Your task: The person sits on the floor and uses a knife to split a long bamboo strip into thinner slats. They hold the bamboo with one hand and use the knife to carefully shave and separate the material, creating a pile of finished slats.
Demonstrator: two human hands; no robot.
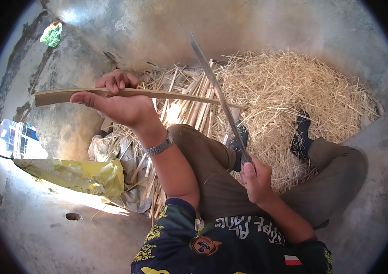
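A long split-bamboo strip [171, 94] lies nearly level across the view, its wide end at the left. My left hand [130, 108] is closed around it, thumb along the near side and fingers curled over the far side. My right hand [259, 181] grips a long knife [213, 82] at its lower end, the blade slanting up and to the left. Blade and strip cross near the strip's thin right end; whether they touch, I cannot tell. The handle is mostly hidden in my fist.
Thin shavings [294, 82] heap up around my feet. Several bamboo strips [198, 102] lie beside the heap. A yellow plastic sack [98, 176] rests at the left, by a bright opening [20, 139]. A stained concrete wall [258, 27] rises behind; my bent legs frame the near side.
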